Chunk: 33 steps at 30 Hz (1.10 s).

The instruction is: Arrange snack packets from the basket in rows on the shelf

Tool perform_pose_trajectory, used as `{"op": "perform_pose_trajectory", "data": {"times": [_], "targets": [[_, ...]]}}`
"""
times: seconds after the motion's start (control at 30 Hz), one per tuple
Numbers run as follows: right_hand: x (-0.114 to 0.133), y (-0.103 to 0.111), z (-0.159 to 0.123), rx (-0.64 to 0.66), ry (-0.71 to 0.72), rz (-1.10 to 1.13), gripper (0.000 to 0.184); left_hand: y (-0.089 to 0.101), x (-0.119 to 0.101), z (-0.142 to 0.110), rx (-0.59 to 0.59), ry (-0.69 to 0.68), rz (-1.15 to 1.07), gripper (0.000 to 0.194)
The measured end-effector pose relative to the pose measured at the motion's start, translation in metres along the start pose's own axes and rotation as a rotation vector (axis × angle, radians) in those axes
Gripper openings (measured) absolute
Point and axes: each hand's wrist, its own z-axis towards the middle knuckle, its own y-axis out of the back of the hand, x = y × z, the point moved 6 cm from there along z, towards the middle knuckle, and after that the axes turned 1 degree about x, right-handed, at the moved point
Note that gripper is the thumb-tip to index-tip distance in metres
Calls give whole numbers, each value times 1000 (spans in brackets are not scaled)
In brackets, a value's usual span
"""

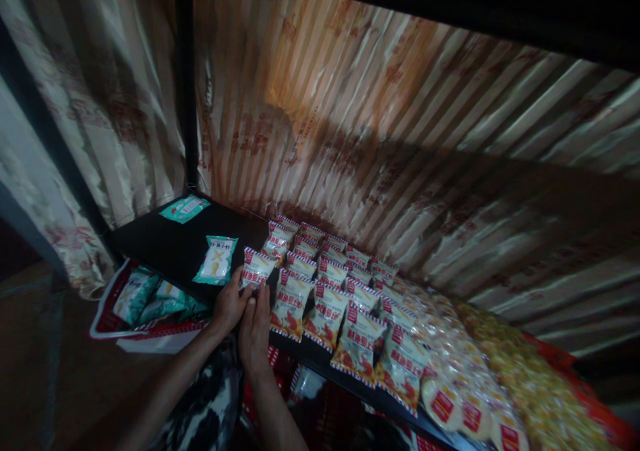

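A snack bag (256,268) with red lettering and a blue-and-white striped edge stands at the left end of the front row on the black shelf (150,236). My left hand (231,306) grips its lower left side. Close beside it, my right hand (256,329) holds the lower right part; the fingers partly cover the bag's bottom. To the right, several matching snack bags (325,314) stand upright in rows. A green-and-white snack bag (217,260) lies just left of my hands, and another green bag (186,208) lies flat near the back corner.
A red-and-white basket (106,302) with several green bags is below the shelf at left. Round packaged snacks (473,414) and yellow wrapped pieces (520,371) fill the right side. Pleated printed sheeting (340,118) hangs behind, with a dark post (185,84) at the corner.
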Motion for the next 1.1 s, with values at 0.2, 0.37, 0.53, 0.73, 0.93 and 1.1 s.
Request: {"op": "perform_pose_trajectory", "data": {"times": [0.2,0.37,0.53,0.73,0.93,1.1], "targets": [[7,3,9,8,7,-45,61,-6,-1,8,-14,-8,-12,51],[-4,-2,13,0,25,-90,58,-15,1,15,-1,-21,-15,49],[-10,-8,15,-32,8,-98,58,-21,9,21,36,-18,-19,48],[-14,-12,19,-23,-8,-71,58,-27,15,29,47,-21,-22,50],[-15,-12,21,-34,-8,-65,64,-31,15,35,53,-13,16,50],[-15,-11,26,-4,-44,-72,67,-33,13,37,66,-31,16,51]]}}
